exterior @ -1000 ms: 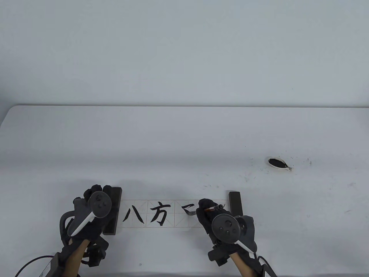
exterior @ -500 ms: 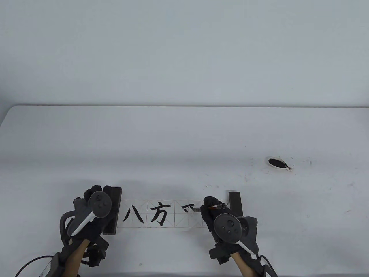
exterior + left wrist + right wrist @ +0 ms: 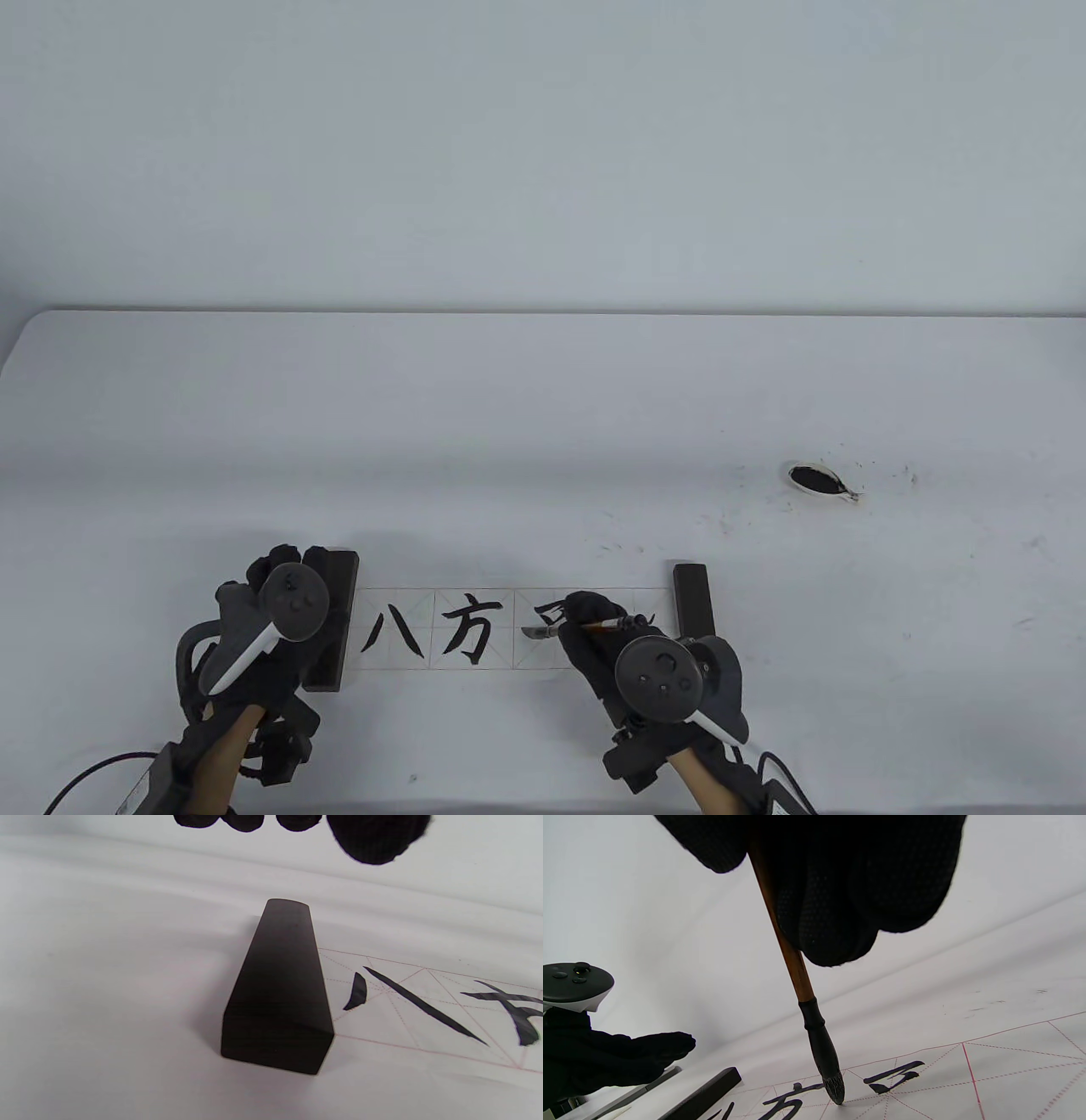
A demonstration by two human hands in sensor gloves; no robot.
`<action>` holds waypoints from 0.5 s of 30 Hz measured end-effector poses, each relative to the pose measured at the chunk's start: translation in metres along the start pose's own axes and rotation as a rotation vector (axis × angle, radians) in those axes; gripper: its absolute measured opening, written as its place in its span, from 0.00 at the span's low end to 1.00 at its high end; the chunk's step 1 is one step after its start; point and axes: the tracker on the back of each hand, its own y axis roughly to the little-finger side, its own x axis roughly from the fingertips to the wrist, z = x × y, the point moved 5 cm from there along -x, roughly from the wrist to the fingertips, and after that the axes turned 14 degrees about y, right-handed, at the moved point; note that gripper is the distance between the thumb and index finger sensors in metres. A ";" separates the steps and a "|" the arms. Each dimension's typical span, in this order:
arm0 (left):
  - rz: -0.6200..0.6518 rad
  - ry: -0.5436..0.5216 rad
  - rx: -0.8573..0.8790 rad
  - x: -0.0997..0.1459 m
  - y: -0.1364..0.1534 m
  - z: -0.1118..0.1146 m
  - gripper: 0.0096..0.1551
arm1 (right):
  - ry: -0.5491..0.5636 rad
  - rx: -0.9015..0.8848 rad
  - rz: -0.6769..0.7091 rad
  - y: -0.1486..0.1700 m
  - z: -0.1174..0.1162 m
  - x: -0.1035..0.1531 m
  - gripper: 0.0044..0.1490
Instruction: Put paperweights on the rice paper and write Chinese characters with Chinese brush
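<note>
A strip of gridded rice paper (image 3: 501, 654) lies near the table's front edge, with two finished black characters and a partly written third. Dark paperweights sit on its left end (image 3: 337, 620) and right end (image 3: 694, 598). My right hand (image 3: 585, 615) pinches the brown-handled brush (image 3: 598, 626), whose inked tip (image 3: 835, 1090) touches the paper at the left of the third square. My left hand (image 3: 293, 569) lies flat along the left paperweight (image 3: 280, 984) with fingers straight; its fingertips (image 3: 373, 836) show beyond the block's far end. I cannot tell whether they press on it.
A small white ink dish (image 3: 819, 481) full of black ink sits at the right, behind the paper, with ink specks scattered around it. Cables trail off the front edge behind both wrists.
My right hand swung right, then came back left and a little toward me with the brush. The third character has gained strokes. The left hand has stayed put.
</note>
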 end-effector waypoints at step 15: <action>0.000 -0.001 -0.001 0.000 0.000 0.000 0.49 | 0.151 0.170 -0.077 0.007 0.030 0.002 0.26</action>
